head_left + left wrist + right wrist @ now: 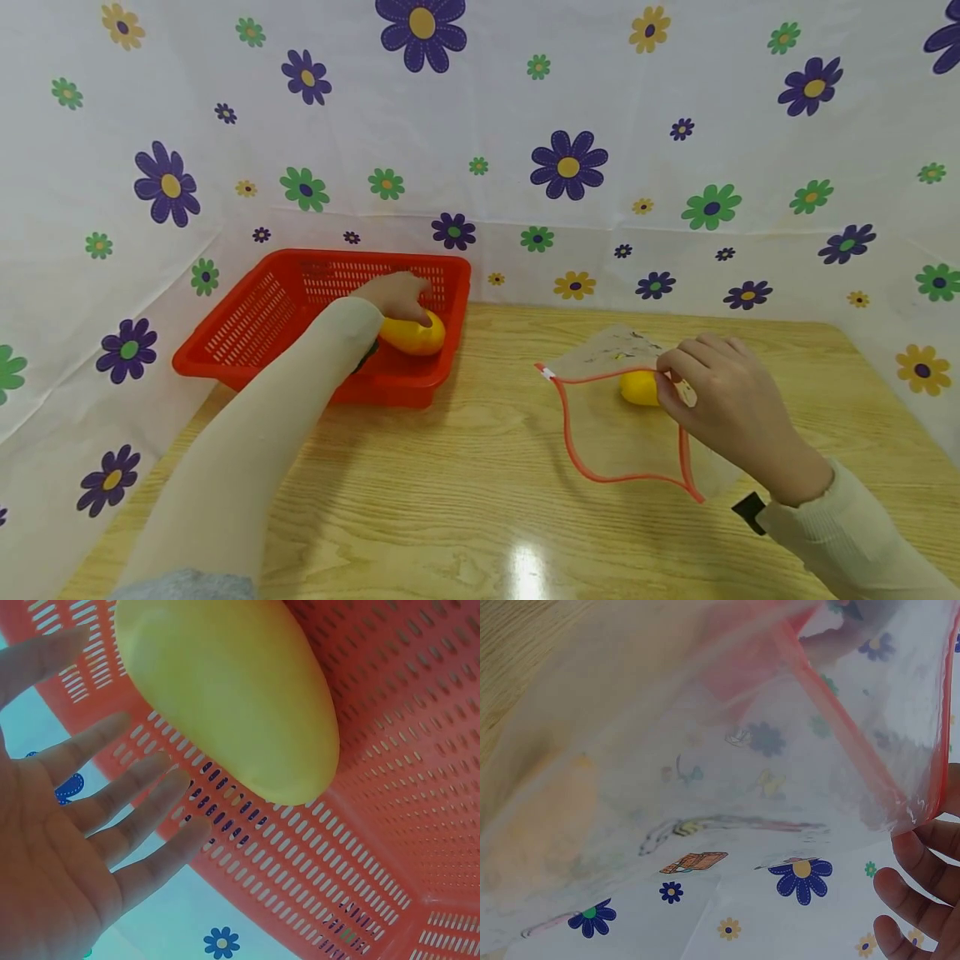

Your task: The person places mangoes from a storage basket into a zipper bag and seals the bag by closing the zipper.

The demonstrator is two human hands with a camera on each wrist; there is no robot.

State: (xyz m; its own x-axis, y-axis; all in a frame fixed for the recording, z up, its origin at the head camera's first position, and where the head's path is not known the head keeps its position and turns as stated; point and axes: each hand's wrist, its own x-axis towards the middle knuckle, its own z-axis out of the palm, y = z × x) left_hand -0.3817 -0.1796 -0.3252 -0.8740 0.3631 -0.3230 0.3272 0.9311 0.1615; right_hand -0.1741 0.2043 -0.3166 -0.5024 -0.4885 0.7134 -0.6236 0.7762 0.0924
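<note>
My left hand [396, 295] reaches into a red plastic basket [453, 367], just above a yellow mango [417, 335]. In the left wrist view its fingers [154, 874] are spread and extended beside the mango [232, 697], with a gap between them. The right hand [723, 400] pinches the rim of a clear zip bag [615, 442] between thumb and fingers. Its red-edged mouth gapes open towards me. Inside lies a yellow fruit-like thing [639, 388], partly hidden by the right hand and blurred through the plastic in the right wrist view.
The basket stands at the left on a wooden table [420, 492], close to a white flowered cloth [495, 167] that rises behind and along both sides. Printed pictures [697, 861] mark the bag. A small black piece [748, 512] shows by the right sleeve.
</note>
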